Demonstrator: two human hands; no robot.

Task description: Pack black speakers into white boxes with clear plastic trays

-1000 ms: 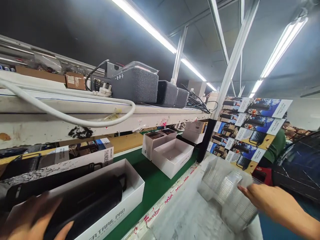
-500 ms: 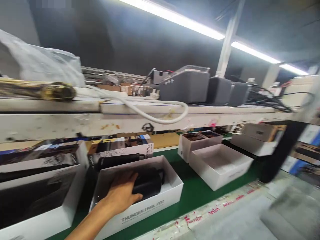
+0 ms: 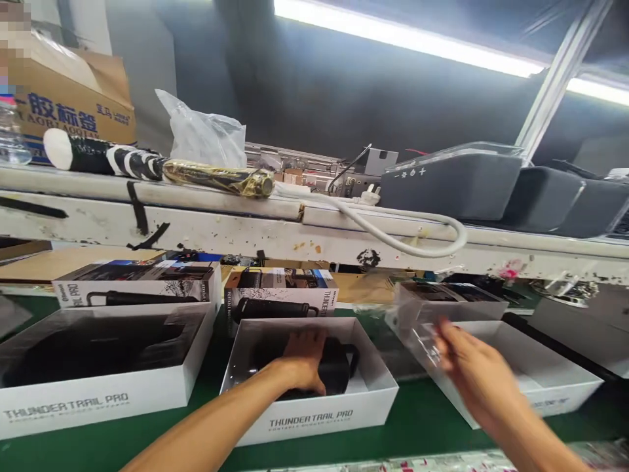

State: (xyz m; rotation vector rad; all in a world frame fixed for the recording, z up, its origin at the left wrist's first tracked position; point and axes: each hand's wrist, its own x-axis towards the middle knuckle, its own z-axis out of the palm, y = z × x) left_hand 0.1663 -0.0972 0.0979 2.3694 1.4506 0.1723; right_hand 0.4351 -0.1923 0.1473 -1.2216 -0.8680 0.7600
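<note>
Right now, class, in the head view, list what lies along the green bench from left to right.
Left white box → middle white box with left hand on black speaker → right hand holding clear plastic tray → right white box.

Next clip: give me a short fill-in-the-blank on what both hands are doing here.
The left hand rests on a ____ speaker lying in the open white box.
The right hand holds a clear ____ tray.
The conveyor belt under the boxes is ____.
Missing words: black; plastic; green.
</note>
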